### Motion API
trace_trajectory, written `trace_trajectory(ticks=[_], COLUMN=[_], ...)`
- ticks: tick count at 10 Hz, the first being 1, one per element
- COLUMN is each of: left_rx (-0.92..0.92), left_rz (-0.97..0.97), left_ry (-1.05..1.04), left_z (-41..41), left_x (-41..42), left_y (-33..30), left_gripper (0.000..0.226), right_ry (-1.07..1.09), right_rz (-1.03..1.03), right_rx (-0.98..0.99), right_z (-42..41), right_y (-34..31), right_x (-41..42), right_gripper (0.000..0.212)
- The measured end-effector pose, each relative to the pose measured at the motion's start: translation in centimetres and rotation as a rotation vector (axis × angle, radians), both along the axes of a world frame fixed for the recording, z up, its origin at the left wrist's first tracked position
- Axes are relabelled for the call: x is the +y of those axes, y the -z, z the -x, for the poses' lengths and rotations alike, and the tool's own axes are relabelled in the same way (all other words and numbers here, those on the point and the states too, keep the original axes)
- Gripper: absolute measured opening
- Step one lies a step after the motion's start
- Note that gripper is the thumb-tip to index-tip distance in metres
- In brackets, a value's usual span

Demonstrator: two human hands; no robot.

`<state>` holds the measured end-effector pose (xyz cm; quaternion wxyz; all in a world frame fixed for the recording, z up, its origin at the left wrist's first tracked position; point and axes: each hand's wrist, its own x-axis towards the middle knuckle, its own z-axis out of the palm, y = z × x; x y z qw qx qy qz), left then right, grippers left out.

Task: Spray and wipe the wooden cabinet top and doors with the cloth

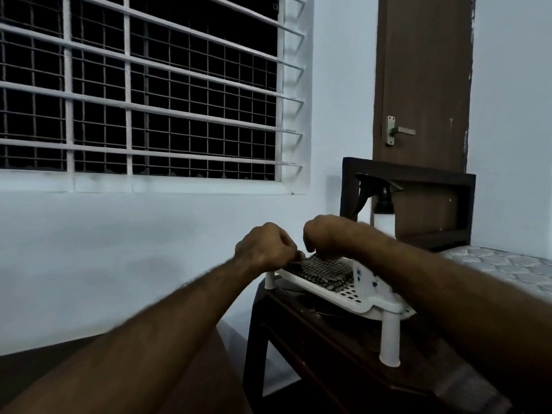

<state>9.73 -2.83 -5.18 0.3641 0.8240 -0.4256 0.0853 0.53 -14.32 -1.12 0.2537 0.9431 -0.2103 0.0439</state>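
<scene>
I see the wooden cabinet (328,348) not visibly wiped yet. On its top, a white rack (363,298) carries the checked cloth (321,268); my left hand (263,246) and right hand (325,234) pinch its far edge, fingers curled. The spray bottle (380,207) stands untouched behind.

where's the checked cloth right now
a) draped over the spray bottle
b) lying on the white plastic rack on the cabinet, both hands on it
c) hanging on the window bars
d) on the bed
b: the checked cloth lies on the white plastic rack atop the wooden cabinet, with the left hand and right hand gripping its far edge; the spray bottle stands behind, untouched.
</scene>
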Motion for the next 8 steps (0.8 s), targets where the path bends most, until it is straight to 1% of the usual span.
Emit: trace_trajectory(ticks=[1,2,3,4,5,6,7,8], left_rx=[-0.169,-0.340,-0.312,-0.272,-0.284,-0.342,-0.470,-0.490], left_rz=[-0.164,-0.356,-0.432,-0.499,-0.499,-0.411,-0.372,-0.326], left_ry=[-0.013,-0.110,-0.133,-0.127,-0.077,-0.002,-0.025,-0.061], left_z=[-0.2,0.0,-0.7,-1.3,-0.3,1.2,2.5,3.0], left_x=[-1.0,-2.3,-2.6,-2.4,-2.0,-0.2,4.5,7.9], left_y=[1.0,2.0,1.6,2.1,2.8,2.9,3.1,4.1], left_gripper=[0.027,0.038,0.040,0.046,0.039,0.038,0.038,0.052], right_ry=[0.115,0.180,0.158,0.155,0.174,0.123,0.017,-0.094], right_rz=[0.013,-0.021,-0.076,-0.126,-0.108,-0.144,-0.271,-0.316], right_rx=[0.283,0.437,0.417,0.407,0.381,0.190,-0.031,-0.245], right_z=[-0.2,0.1,0.2,-0.1,0.6,2.0,4.7,7.3], right_y=[0.3,1.3,1.5,2.6,3.1,2.3,1.8,2.9], right_x=[0.8,1.1,0.7,0.6,0.5,-0.3,1.5,3.9], right_gripper=[0.009,0.022,0.032,0.032,0.030,0.031,0.032,0.034])
